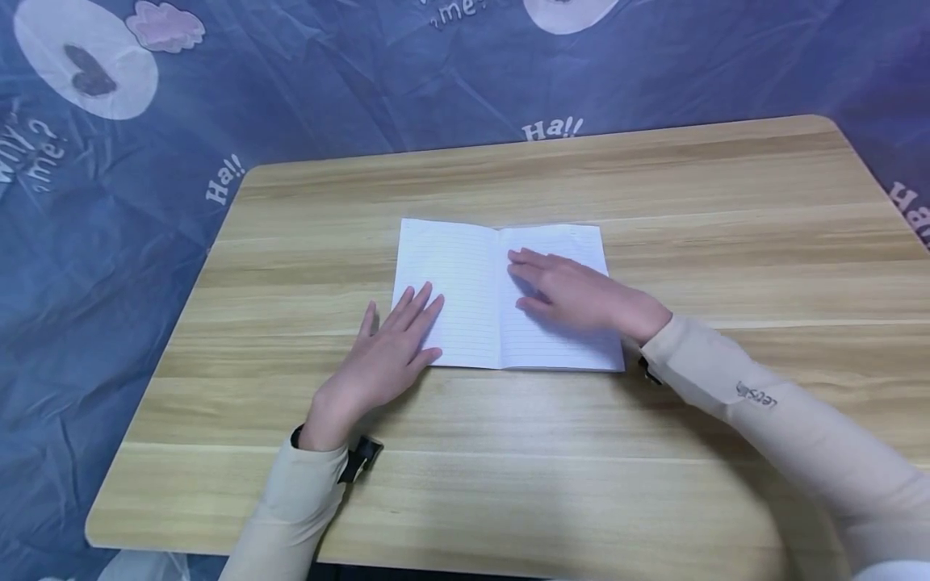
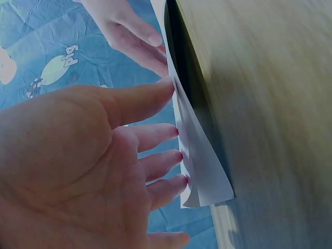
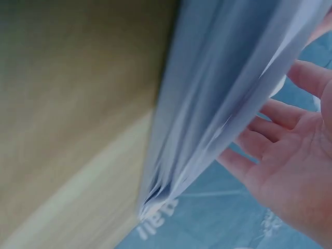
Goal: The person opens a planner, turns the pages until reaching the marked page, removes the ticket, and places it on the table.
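Note:
An opened notebook point(image 1: 465, 266) with ruled white pages lies at the middle of the table, its fold running up between the two pages. On the lower left part of the left page rest the fingertips of my left hand point(image 1: 381, 359), fingers spread and straight. My right hand point(image 1: 570, 292) lies over the right page with its fingers extended toward the fold. Seen edge-on in the left wrist view, the page point(image 2: 199, 166) meets the left fingertips and bends slightly. The right wrist view shows the stacked sheets point(image 3: 207, 104) fanned a little beside the right fingers.
The wood-grain table point(image 1: 508, 468) has rounded corners and spreads around the notebook on every side. A blue printed cloth point(image 1: 349, 81) hangs behind it and down its left side. Black straps with small devices point(image 1: 361, 458) sit at the wrists.

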Demonstrator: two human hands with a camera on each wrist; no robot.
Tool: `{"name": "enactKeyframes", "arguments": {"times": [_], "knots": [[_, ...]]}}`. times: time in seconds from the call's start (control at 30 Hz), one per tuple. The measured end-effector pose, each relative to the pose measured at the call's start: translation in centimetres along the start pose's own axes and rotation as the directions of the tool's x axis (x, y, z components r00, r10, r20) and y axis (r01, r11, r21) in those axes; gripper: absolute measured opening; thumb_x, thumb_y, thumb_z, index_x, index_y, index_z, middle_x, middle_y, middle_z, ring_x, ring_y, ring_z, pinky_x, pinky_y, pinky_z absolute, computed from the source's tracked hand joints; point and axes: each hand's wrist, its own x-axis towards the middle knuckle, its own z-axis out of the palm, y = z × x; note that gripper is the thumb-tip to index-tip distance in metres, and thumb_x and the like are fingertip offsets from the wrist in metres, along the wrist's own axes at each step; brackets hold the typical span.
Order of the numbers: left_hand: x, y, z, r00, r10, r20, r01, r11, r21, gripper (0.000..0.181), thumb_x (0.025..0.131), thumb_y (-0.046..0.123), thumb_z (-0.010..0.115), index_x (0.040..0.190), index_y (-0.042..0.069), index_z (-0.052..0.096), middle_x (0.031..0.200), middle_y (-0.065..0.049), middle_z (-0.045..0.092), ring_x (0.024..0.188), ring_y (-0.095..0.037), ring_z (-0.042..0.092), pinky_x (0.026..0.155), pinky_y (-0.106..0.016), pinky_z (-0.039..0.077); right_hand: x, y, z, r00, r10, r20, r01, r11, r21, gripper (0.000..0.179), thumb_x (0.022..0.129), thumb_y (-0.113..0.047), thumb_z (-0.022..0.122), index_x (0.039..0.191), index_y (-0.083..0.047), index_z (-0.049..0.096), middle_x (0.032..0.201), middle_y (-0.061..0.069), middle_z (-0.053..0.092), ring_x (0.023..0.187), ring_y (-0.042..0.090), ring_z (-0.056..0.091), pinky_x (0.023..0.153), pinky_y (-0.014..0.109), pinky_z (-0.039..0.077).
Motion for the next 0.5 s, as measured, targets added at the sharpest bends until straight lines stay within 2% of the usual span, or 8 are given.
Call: {"name": "enactKeyframes", "arguments": {"times": [0.13, 0.2, 0.33, 0.5], "knots": [[0.0, 0.0, 0.0, 1.0, -0.001, 0.004, 0.001, 1.0, 0.003, 0.067, 0.104, 0.037, 0.047, 0.159, 0.018, 0.013, 0.164, 0.0, -0.001, 0.149, -0.02, -0.004, 0.114, -0.06, -0.006, 0.7, 1.6, -0.8, 0.999, 0.035, -0.028, -0.036, 0.999, -0.011, 0.055, 0.099, -0.02, 0.058, 0.141, 0.012, 0.042, 0.152, 0.027, 0.032, 0.143, 0.04, 0.026, 0.115, 0.054, 0.021], [0.0, 0.0, 0.0, 1.0, -0.003, 0.005, 0.003, 1.0, 0.005, 0.067, 0.104, 0.037, 0.046, 0.159, 0.018, 0.012, 0.164, 0.0, -0.002, 0.149, -0.02, -0.004, 0.114, -0.06, -0.006, 1.0, 2.4, -1.3, 0.998, 0.046, -0.049, -0.047, 0.999, -0.017, 0.046, 0.098, -0.018, 0.058, 0.132, 0.012, 0.05, 0.15, 0.029, 0.034, 0.141, 0.043, 0.027, 0.115, 0.055, 0.022], [-0.1, 0.0, -0.1, 1.0, -0.001, 0.003, 0.001, 1.0, 0.003, 0.067, 0.104, 0.036, 0.046, 0.159, 0.017, 0.013, 0.164, -0.001, -0.001, 0.149, -0.021, -0.003, 0.114, -0.06, -0.006, 1.8, 3.5, -2.2, 0.994, 0.087, -0.059, -0.088, 0.996, -0.017, 0.037, 0.098, -0.016, 0.058, 0.122, 0.012, 0.054, 0.148, 0.032, 0.036, 0.141, 0.045, 0.028, 0.115, 0.054, 0.023], [-0.1, 0.0, -0.1, 1.0, 0.002, 0.007, -0.002, 1.0, -0.006, 0.067, 0.104, 0.036, 0.046, 0.159, 0.017, 0.013, 0.164, -0.002, -0.001, 0.149, -0.021, -0.003, 0.114, -0.06, -0.007, 2.4, 4.5, -3.1, 0.987, 0.158, -0.024, -0.158, 0.987, 0.011, 0.049, 0.099, -0.016, 0.056, 0.136, 0.013, 0.045, 0.15, 0.032, 0.033, 0.142, 0.044, 0.025, 0.116, 0.052, 0.021]]}}
